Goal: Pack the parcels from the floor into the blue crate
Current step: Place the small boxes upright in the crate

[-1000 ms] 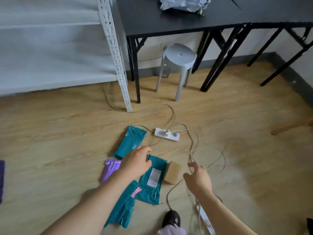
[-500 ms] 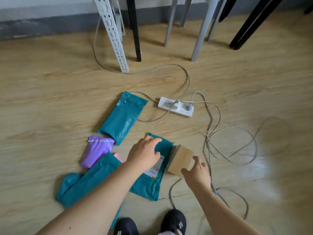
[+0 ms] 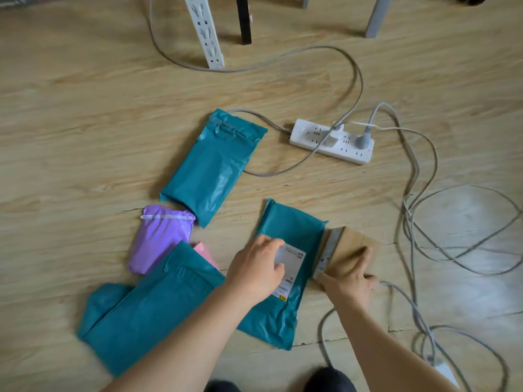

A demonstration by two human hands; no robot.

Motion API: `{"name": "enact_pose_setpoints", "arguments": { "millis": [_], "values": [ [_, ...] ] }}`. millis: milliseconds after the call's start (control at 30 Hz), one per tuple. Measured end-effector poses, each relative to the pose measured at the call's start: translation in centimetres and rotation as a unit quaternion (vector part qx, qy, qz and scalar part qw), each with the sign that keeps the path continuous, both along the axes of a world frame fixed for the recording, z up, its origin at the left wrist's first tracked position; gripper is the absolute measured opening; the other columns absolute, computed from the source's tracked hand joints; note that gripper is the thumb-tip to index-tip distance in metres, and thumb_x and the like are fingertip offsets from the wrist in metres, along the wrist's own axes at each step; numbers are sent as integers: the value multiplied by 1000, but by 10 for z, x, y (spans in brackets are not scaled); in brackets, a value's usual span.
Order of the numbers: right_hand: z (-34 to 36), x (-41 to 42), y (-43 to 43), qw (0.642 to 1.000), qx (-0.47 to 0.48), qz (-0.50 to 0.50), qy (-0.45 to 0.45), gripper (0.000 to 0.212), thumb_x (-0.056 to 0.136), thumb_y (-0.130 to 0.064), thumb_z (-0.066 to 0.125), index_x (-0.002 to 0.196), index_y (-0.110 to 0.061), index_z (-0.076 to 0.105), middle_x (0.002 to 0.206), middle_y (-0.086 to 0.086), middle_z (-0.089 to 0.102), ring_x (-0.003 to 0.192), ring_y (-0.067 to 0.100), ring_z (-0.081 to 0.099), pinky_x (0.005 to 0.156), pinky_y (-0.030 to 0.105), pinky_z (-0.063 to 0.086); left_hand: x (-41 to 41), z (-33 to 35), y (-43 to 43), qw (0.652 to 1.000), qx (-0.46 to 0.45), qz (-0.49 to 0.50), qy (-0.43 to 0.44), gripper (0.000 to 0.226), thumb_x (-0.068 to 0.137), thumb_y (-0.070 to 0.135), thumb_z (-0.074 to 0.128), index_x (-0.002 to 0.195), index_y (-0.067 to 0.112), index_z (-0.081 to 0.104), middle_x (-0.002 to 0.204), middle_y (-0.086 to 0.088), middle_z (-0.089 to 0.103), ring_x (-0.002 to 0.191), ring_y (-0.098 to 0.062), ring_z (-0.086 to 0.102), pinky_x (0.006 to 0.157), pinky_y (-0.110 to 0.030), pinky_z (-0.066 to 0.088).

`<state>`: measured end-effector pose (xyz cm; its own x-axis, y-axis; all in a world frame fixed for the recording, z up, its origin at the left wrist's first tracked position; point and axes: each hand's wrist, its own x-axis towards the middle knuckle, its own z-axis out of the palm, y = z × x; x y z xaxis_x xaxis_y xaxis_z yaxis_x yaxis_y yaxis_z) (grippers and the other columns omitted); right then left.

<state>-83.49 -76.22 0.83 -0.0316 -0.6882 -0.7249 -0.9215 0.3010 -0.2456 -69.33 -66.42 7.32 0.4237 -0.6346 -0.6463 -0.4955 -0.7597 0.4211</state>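
Packing looks barely begun, judging from how things lie. All the parcels in view lie on the floor [image 3: 85, 137], and the crate is nowhere in view, so nothing can be counted as packed.

The right hand [image 3: 349, 281] is on the box [image 3: 352, 243], its fingers [image 3: 363, 254] curled over the box's near right end and the thumb at the side. That reads as a grip. The box lies flat, touching the right edge of the labelled mailer [image 3: 291, 230].

The left hand [image 3: 254, 267] sits on that mailer, its bent fingers [image 3: 271, 243] down on the white label. The blur hides whether they pinch the plastic or only press on it.

Four more parcels lie untouched:
- The far mailer [image 3: 215, 168] is nearest the power strip [image 3: 331, 141].
- The purple bag [image 3: 161, 241] lies just below it.
- The pink packet [image 3: 203, 251] peeks out from under the big mailer.
- The big mailer [image 3: 158, 306] passes under the left forearm.

So six parcels are left, with two probably about to be lifted. The loose cables [image 3: 418, 222] run just beside the box, and one passes right by the right hand. They could snag on the way up (worth a glance before lifting). The thin mailers will likely sag and slip unless held firmly.
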Motion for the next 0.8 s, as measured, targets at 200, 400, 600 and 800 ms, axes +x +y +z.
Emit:
{"name": "enact_pose_setpoints", "arguments": {
  "millis": [200, 400, 600, 800],
  "values": [
    [59, -2, -15, 1000, 18, 10, -22, 110, 70, -27, 74, 149, -38, -2, 124, 19, 39, 100, 33, 49, 91, 38, 44, 9, 34, 5, 999, 22, 29, 6, 46, 96, 25, 46, 141, 24, 37, 142, 1, 38, 128, -17, 42, 105, -34, 37],
    [167, 10, -30, 995, 28, 86, -42, 102, 69, -30, 74, 149, -37, 10, 121, 12, 44, 93, 21, 49, 88, 34, 49, 22, 125, 13, 999, 23, 43, -12, 47, 93, 26, 49, 139, 22, 40, 138, -2, 42, 126, -19, 45, 102, -29, 32],
    [278, 22, -34, 987, 80, 93, -101, 107, 40, -42, 68, 138, -45, 25, 112, 8, 59, 92, 22, 65, 74, 32, 58, 33, 242, 31, 996, 1, 82, -20, 46, 92, 25, 51, 137, 21, 42, 139, -1, 41, 124, -19, 47, 103, -32, 37],
    [422, 55, -16, 968, 125, 98, -195, 87, 67, -19, 74, 142, -33, 32, 94, 2, 62, 84, 20, 65, 72, 28, 55, 47, 380, 55, 989, -33, 139, -39, 50, 93, 23, 52, 140, 18, 38, 142, -4, 40, 129, -20, 42, 105, -31, 35]
  ]
}}
